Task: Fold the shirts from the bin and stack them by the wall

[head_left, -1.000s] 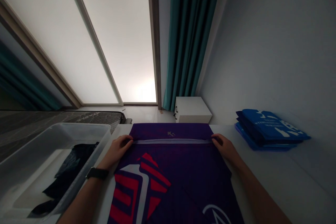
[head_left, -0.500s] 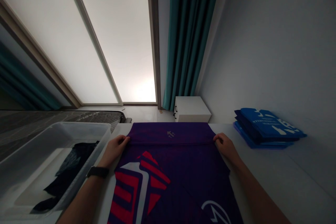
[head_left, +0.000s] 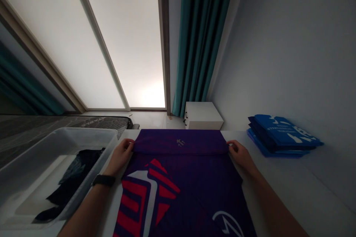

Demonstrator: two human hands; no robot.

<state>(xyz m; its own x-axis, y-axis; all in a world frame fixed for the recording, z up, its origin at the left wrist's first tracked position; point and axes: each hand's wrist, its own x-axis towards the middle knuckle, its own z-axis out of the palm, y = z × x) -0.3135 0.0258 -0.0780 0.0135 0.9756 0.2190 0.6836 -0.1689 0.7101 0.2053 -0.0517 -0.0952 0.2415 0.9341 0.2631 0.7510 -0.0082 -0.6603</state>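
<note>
A dark purple shirt with a red and white print lies spread on the white table, its far end folded over into a flat band. At the band's left edge, my left hand, with a black band on the wrist, pinches the cloth between thumb and fingers. My right hand pinches the opposite edge of the same band. The shirt's near end runs out of view at the bottom.
Left of the shirt stands a clear plastic bin with dark clothes inside. A stack of folded blue clothes rests at the right by the wall. Beyond the table are a white cabinet and a teal curtain.
My left hand has shifted slightly up and left along the folded edge. The right hand and the shirt stay almost where they were.
</note>
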